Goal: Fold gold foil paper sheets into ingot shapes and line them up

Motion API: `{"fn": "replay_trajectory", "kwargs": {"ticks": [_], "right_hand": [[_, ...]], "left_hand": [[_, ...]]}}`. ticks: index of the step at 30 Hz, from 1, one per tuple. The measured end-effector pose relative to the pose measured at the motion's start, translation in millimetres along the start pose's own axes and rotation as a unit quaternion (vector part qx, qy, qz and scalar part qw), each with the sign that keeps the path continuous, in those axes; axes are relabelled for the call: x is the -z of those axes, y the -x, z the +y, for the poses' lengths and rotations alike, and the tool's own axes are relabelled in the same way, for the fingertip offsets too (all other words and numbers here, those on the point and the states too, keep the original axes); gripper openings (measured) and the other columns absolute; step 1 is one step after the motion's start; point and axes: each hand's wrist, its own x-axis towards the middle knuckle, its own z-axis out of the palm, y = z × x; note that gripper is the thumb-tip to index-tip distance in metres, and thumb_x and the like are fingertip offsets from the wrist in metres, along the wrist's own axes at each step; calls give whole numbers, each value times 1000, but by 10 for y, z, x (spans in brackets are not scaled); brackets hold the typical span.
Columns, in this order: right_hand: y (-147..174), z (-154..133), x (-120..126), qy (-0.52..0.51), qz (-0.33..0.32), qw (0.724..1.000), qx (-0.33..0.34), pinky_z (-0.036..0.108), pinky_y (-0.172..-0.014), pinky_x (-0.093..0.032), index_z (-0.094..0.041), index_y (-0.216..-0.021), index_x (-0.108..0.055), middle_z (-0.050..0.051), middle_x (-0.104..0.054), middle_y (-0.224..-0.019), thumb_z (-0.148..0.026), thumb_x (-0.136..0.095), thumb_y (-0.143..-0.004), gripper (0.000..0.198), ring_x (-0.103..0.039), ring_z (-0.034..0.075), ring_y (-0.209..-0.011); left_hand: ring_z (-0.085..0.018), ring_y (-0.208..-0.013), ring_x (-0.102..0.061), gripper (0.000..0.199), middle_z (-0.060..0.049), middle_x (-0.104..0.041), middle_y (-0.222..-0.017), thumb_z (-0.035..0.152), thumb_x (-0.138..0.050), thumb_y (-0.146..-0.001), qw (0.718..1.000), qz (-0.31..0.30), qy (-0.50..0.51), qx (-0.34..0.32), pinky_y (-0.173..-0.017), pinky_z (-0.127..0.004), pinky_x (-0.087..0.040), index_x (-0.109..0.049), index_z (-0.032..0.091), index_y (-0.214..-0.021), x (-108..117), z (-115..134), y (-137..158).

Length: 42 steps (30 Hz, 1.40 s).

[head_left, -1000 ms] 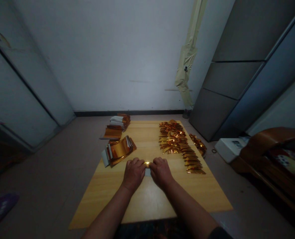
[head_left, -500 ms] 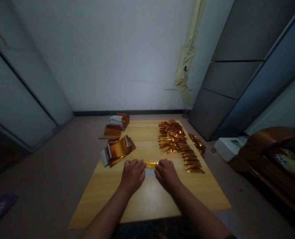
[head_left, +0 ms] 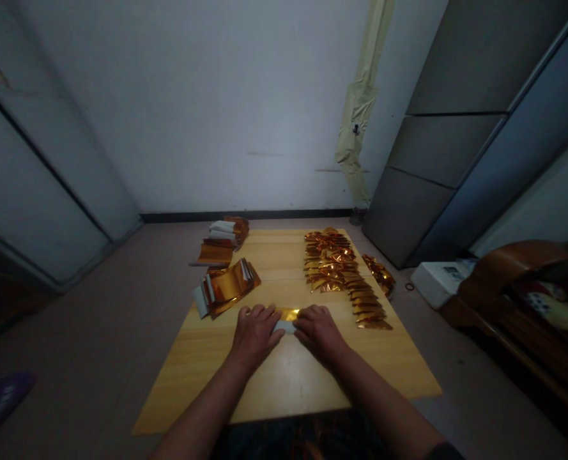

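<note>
Between my two hands, low over the table, is a sheet of gold foil paper (head_left: 289,314) with a pale backing showing along its near side. My left hand (head_left: 255,329) grips the left end, fingers curled over the far edge and thumb on the near side. At the right end my right hand (head_left: 319,329) holds it the same way. A loose stack of foil sheets (head_left: 230,285) lies beyond my left hand, gold and pale sides showing. Past my right hand, several folded gold foil pieces (head_left: 331,259) lie overlapping in rows.
The wooden table (head_left: 284,390) stands before a white wall. More foil sheets (head_left: 216,251) lie at its far left corner, and more folded foil shows beyond its right edge. A grey refrigerator (head_left: 437,147), a white box (head_left: 437,281) and a carved wooden seat (head_left: 518,306) are on the right.
The foil sheet has been folded or turned between my fingers; its gold band and pale near strip now look different. My thumbs have moved closer together.
</note>
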Motion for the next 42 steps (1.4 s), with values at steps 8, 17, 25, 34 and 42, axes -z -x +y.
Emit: {"fn": "replay_trajectory", "kwargs": {"ticks": [8,17,25,34,42], "right_hand": [[-72,153,-28,-20,33,999,0,33,-85,-30,-26,-96,-72,3,-68,-106,-27,-63,-90,11,-52,18,-98],[-29,47,88,-8,15,1000,3,34,-86,-29,-21,-97,-68,5,-65,-107,-31,-66,-84,16,-50,20,-99],[-53,11,24,8,27,1000,8,32,-85,-29,-20,-93,-65,5,-63,-100,-26,-61,-88,9,-47,19,-98],[-32,85,-78,6,33,999,22,31,-82,-30,-21,-95,-66,4,-62,-96,-19,-57,-89,11,-47,19,-94],[-53,230,-85,-60,51,997,-8,29,-79,-35,-21,-88,-70,3,-68,-92,-9,-58,-84,18,-54,17,-90]], "left_hand": [[-27,-106,-53,33,-8,-64,-120,38,-63,-83,1000,1,-8,13,-89,-47,-33,-62,27,-114,19,116,-18],[-25,-97,-50,26,-9,-59,-102,27,-56,-85,1000,-18,19,1,-85,-40,-41,-62,20,-109,-31,146,-57],[-24,-96,-51,26,-9,-59,-103,29,-51,-90,999,-20,23,-16,-86,-39,-46,-61,17,-111,-21,112,-51],[-24,-92,-54,15,-8,-61,-96,26,-55,-87,1000,-1,11,-18,-83,-38,-46,-64,20,-98,-46,114,-10],[-24,-95,-55,19,-9,-63,-102,25,-49,-91,999,17,-13,-40,-83,-39,-43,-64,21,-103,-78,91,36]]}}
